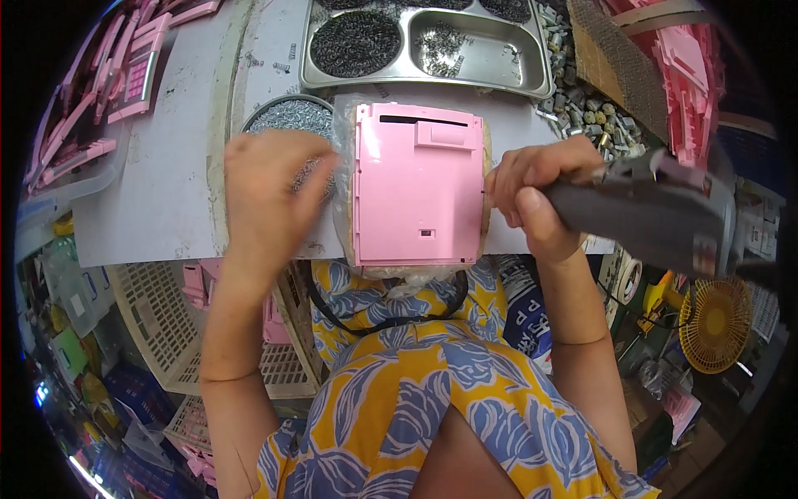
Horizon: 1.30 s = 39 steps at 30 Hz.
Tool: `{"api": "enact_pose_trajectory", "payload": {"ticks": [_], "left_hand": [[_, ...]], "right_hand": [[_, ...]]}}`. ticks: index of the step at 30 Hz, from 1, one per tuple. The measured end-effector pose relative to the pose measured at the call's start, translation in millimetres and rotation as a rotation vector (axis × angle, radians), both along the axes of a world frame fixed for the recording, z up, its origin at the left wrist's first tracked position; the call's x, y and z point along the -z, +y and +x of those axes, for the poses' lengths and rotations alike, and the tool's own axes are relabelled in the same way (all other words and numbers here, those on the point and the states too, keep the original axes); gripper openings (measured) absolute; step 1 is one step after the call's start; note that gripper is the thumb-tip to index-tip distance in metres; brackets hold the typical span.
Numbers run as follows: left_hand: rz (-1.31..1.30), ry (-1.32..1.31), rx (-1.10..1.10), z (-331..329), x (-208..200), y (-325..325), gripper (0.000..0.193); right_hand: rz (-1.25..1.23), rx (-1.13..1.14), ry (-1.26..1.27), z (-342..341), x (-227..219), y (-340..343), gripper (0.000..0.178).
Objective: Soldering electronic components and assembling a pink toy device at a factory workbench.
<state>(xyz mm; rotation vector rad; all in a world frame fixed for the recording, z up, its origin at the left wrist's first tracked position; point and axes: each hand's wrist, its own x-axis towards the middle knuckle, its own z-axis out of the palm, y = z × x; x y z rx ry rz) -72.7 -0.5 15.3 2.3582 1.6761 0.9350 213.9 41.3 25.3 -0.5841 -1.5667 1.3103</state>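
Note:
In the middle lies a pink plastic casing (420,187), flat on a pad wrapped in clear plastic (342,208). It has a long dark slot near its far edge and a small rectangular opening lower down. My left hand (270,187) is over a round dish of small metal screws (291,115), left of the casing. Its fingers are smeared by motion, so any screw in them cannot be made out. Closed at the casing's right edge, my right hand (544,187) grips a dark cordless power drill (640,212), which extends to the right. Its working tip is not visible.
Behind the casing stands a steel compartment tray (424,79) of dark springs. Small metal cylinders (586,112) are heaped to its right, beside cardboard (619,66). Pink parts (137,75) are piled far left. Below are a plastic crate (162,324) and a yellow fan (715,324).

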Motion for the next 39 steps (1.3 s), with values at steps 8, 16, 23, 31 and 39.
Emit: {"api": "enact_pose_trajectory", "payload": {"ticks": [8, 16, 23, 31, 39], "left_hand": [[-0.040, -0.336, 0.324, 82.3, -5.8, -10.4, 0.017], [-0.043, -0.268, 0.341, 82.5, -3.6, -5.5, 0.017], [-0.098, -0.483, 0.219, 67.9, 19.4, 8.5, 0.012], [-0.190, -0.529, 0.341, 55.1, 22.3, 11.6, 0.026], [-0.211, -0.559, 0.314, 56.0, 18.7, 12.3, 0.016]], "right_hand": [[-0.063, -0.161, 0.294, -7.8, -72.8, -3.7, 0.030], [-0.107, -0.117, 0.280, -14.9, -60.3, -8.7, 0.030], [0.022, -0.001, 0.323, -11.4, -29.8, 43.9, 0.029], [-0.008, -0.019, 0.284, -13.5, -2.2, 70.7, 0.023], [-0.020, 0.003, 0.088, -19.7, 3.8, 70.8, 0.019]]}}
